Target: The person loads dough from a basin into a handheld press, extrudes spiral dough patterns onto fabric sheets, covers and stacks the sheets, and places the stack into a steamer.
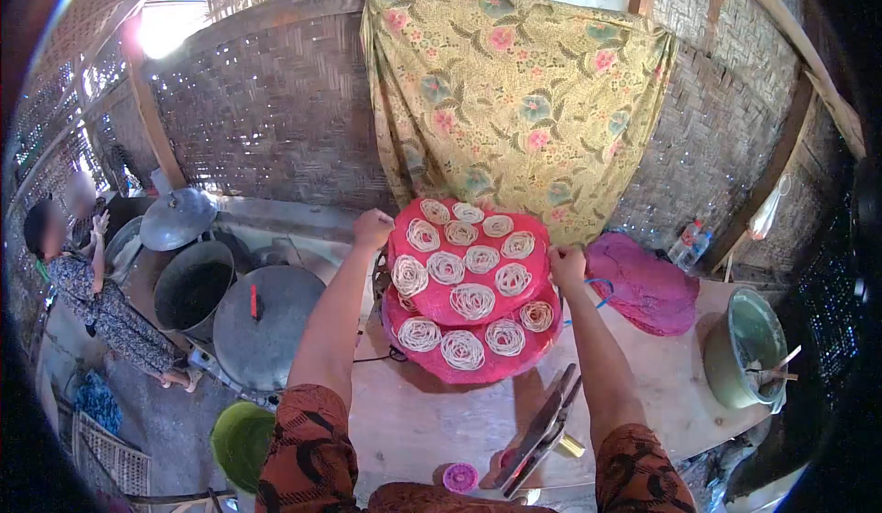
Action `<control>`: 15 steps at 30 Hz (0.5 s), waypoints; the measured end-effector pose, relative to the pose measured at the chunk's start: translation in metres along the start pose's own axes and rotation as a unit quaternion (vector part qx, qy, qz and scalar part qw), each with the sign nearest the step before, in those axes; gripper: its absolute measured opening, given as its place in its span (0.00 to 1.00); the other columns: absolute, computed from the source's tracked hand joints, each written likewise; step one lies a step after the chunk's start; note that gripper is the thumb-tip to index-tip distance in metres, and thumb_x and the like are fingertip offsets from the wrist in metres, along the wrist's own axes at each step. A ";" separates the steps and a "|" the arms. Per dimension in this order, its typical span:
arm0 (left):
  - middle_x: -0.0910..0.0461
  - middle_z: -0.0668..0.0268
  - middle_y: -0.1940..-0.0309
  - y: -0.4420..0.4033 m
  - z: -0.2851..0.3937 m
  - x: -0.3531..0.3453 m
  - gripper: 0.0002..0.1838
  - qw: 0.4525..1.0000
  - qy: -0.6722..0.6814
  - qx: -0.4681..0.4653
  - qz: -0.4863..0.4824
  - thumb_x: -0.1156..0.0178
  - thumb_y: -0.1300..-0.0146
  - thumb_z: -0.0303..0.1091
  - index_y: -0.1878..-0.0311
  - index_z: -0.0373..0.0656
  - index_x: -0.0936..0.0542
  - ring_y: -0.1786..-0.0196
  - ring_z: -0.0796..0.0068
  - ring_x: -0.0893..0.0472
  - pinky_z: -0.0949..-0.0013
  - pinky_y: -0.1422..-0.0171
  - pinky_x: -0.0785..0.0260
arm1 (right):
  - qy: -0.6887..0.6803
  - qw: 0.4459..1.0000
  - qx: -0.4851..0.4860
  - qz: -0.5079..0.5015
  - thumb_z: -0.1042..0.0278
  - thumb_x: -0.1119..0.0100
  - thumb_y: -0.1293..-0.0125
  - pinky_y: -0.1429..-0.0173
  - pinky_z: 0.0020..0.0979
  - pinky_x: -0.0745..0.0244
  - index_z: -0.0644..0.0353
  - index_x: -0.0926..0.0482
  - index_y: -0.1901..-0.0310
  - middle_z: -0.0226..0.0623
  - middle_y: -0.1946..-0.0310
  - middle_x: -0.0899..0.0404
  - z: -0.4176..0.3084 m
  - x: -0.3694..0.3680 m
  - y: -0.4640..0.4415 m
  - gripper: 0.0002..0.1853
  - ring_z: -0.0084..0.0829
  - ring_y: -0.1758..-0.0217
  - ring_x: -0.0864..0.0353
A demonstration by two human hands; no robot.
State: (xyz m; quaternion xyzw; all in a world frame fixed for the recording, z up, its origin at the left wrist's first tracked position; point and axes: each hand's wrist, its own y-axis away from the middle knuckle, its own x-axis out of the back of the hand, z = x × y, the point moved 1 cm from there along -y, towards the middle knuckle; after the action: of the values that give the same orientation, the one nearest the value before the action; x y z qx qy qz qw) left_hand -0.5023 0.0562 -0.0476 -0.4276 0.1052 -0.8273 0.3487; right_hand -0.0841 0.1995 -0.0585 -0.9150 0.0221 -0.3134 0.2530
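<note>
A round pink tray [432, 304] carries several flat white coils that look like spirals of thin dough strands. My left hand [373, 229] is closed at its upper left edge, and my right hand [568, 263] pinches its right edge. Under it lies a second pink tray [432, 372] with more of the same coils, overlapped by the upper one so that only its front part shows. Both are on the pale table in front of me. Whether the upper tray touches the lower one, I cannot tell.
More pink trays [648, 288] are stacked on the table's right, near plastic bottles [689, 245] and a green bucket [735, 380]. A metal tool with long handles [542, 435] lies in front. Leftward are a lidded pot [262, 343], a dark wok [193, 293] and another person [92, 293].
</note>
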 end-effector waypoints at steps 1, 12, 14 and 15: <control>0.18 0.58 0.72 0.003 -0.002 -0.003 0.07 1.000 0.012 0.018 -0.003 0.35 0.57 0.36 0.77 0.45 0.17 0.65 0.61 0.19 0.62 0.57 0.27 | 0.001 1.000 0.001 0.003 0.60 0.41 0.45 0.68 0.36 0.28 0.66 0.19 0.71 0.47 0.79 0.21 0.003 -0.002 0.003 0.14 0.39 0.75 0.19; 0.18 0.60 0.70 0.052 -0.056 0.030 0.08 0.993 0.081 -0.032 0.081 0.35 0.50 0.32 0.67 0.41 0.19 0.66 0.66 0.19 0.68 0.60 0.27 | -0.026 0.998 0.052 -0.039 0.65 0.44 0.42 0.66 0.35 0.28 0.65 0.19 0.68 0.49 0.77 0.21 0.057 0.037 0.036 0.11 0.39 0.71 0.19; 0.18 0.61 0.69 0.107 -0.017 0.098 0.10 0.984 0.144 -0.005 0.109 0.34 0.48 0.35 0.67 0.39 0.20 0.64 0.69 0.19 0.71 0.59 0.28 | 0.078 0.996 0.015 -0.040 0.68 0.42 0.43 0.63 0.34 0.27 0.64 0.19 0.65 0.45 0.71 0.18 0.047 0.079 0.048 0.09 0.37 0.69 0.19; 0.19 0.61 0.68 0.140 -0.029 0.129 0.10 0.991 0.067 0.024 0.111 0.35 0.47 0.34 0.66 0.39 0.20 0.64 0.69 0.19 0.71 0.58 0.28 | 0.033 0.998 0.003 -0.049 0.69 0.42 0.43 0.61 0.33 0.27 0.64 0.20 0.62 0.44 0.71 0.19 0.055 0.102 0.060 0.09 0.35 0.67 0.19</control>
State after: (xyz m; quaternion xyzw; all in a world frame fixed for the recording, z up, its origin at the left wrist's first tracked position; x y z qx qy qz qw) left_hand -0.5070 -0.1364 -0.0501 -0.3479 0.1553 -0.8126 0.4411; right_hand 0.0369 0.1513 -0.0670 -0.9031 -0.0155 -0.3560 0.2396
